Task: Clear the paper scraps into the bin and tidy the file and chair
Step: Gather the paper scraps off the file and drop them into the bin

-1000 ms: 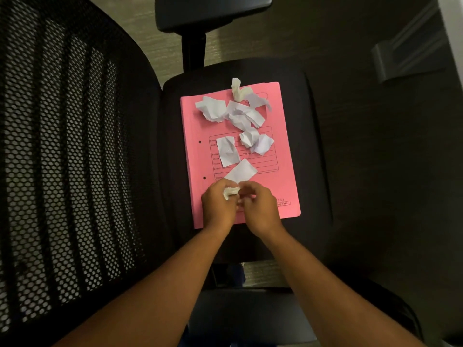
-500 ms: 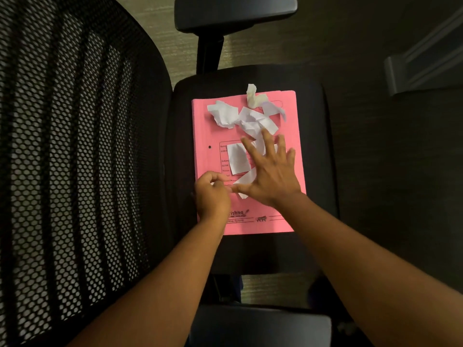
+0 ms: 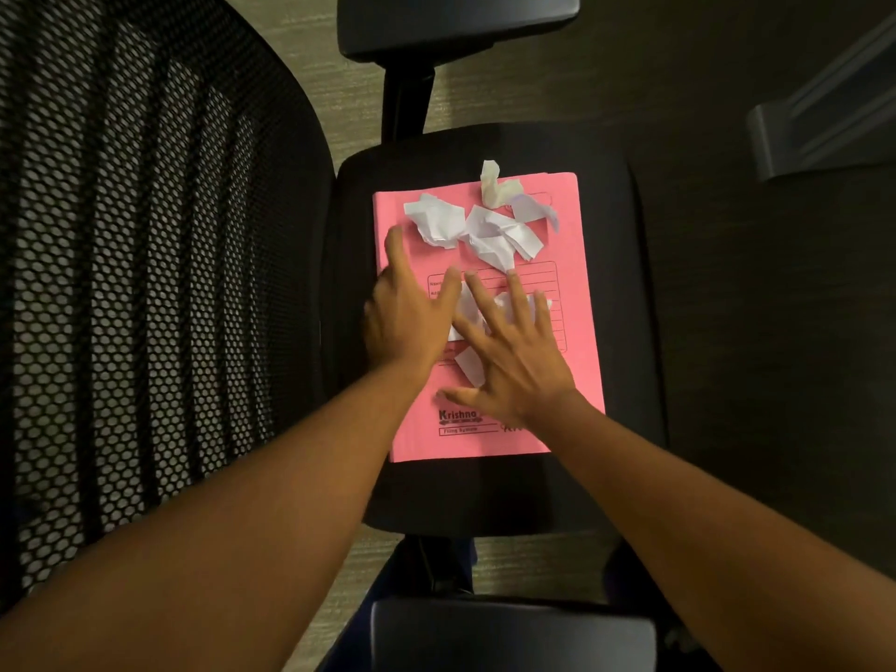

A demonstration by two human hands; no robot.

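Observation:
A pink file (image 3: 572, 303) lies flat on the black chair seat (image 3: 625, 293). Several crumpled white paper scraps (image 3: 489, 230) are heaped on its far half. More scraps (image 3: 469, 366) lie under and between my hands near the file's middle. My left hand (image 3: 409, 312) rests spread on the file's left side, fingers apart. My right hand (image 3: 514, 351) lies flat with fingers splayed over the middle scraps. Whether the left hand still has a scrap under its palm is hidden.
The chair's black mesh backrest (image 3: 136, 283) fills the left. One armrest (image 3: 456, 21) is at the top, another (image 3: 509, 632) at the bottom. A grey fixture (image 3: 819, 118) sits on the dark floor at the right. No bin is in view.
My left hand went from a closed pinch on a small scrap to spread flat, moving farther up the file. My right hand stays splayed over the middle scraps.

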